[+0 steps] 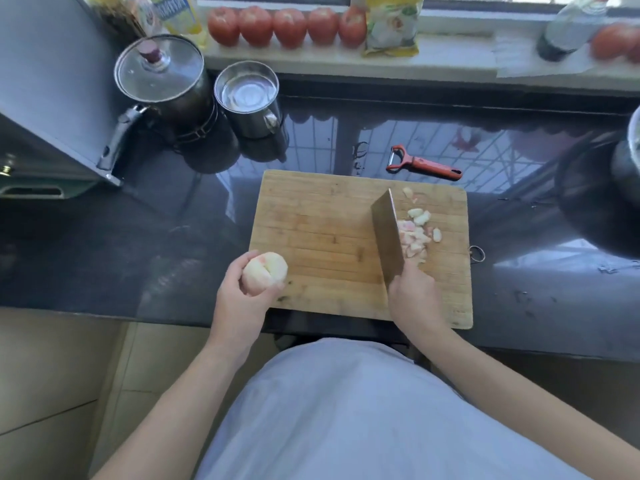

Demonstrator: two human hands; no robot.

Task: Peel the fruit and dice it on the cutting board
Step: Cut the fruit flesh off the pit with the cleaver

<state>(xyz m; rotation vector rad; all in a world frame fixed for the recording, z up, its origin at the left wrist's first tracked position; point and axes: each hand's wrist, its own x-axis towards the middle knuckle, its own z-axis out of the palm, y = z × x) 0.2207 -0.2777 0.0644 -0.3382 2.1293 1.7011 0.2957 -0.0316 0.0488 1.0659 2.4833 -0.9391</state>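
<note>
A wooden cutting board (311,220) lies on the dark counter in front of me. My left hand (242,296) holds a peeled, pale pink-white fruit (265,271) at the board's near left corner. My right hand (414,292) grips the handle of a broad cleaver (388,233), whose blade stands upright on the board. Just right of the blade lies a pile of diced fruit pieces (417,237), with a few loose pieces farther back.
A red-handled peeler (424,164) lies behind the board. A lidded pot (162,77) and a steel cup (247,95) stand at the back left. Tomatoes (287,26) line the windowsill. A dark pan (599,192) sits at the right edge.
</note>
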